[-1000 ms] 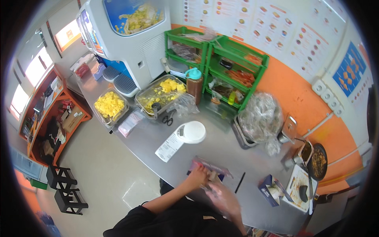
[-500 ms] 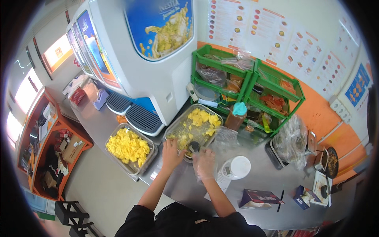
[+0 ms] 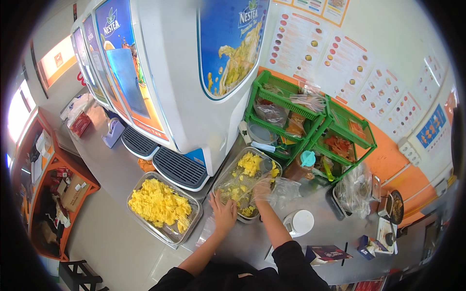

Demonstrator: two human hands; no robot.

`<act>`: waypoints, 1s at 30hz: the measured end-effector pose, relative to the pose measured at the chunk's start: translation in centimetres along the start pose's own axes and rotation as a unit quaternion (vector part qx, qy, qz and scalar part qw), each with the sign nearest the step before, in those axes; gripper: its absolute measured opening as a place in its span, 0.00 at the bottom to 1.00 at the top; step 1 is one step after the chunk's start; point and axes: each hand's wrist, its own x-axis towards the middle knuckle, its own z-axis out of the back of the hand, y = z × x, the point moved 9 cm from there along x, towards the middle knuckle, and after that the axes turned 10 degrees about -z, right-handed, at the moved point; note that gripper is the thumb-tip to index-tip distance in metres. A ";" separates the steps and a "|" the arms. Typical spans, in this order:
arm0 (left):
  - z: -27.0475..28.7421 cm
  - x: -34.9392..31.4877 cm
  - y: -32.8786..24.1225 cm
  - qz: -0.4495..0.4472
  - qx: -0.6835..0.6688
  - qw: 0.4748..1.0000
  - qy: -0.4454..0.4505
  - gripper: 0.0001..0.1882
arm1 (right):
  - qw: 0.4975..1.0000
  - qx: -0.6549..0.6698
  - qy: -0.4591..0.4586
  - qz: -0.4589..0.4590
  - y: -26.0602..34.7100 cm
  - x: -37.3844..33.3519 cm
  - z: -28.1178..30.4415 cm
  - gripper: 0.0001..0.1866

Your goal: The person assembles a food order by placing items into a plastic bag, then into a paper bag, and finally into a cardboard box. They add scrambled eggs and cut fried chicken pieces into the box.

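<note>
Centre: left hand spread at rim of silver rectangular metal tray; right hand apart, grip blurred; bare steel counter below.

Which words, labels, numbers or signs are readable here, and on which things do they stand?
I leave wording uncopied.
White drink dispenser: large readable lettering on its picture panels.
Purple box: pale lettering, too small to read.
Wall menu sheets: printed lines, too small to read.
White scale: its display is too small to read.

A food tray lies left of another tray on the counter.
</note>
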 end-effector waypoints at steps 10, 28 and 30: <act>-0.7 0.3 0.4 -0.026 -0.025 0.997 0.075 0.07 | 0.916 -0.072 0.306 0.250 4.6 0.7 -3.0 0.20; -1.4 -0.6 1.1 0.006 -0.033 0.998 0.058 0.08 | 0.918 0.006 0.017 0.397 4.7 -1.9 5.1 0.27; -1.5 -0.8 1.1 0.008 -0.033 0.998 0.045 0.08 | 0.922 -0.081 -0.095 0.366 4.1 -1.6 4.7 0.26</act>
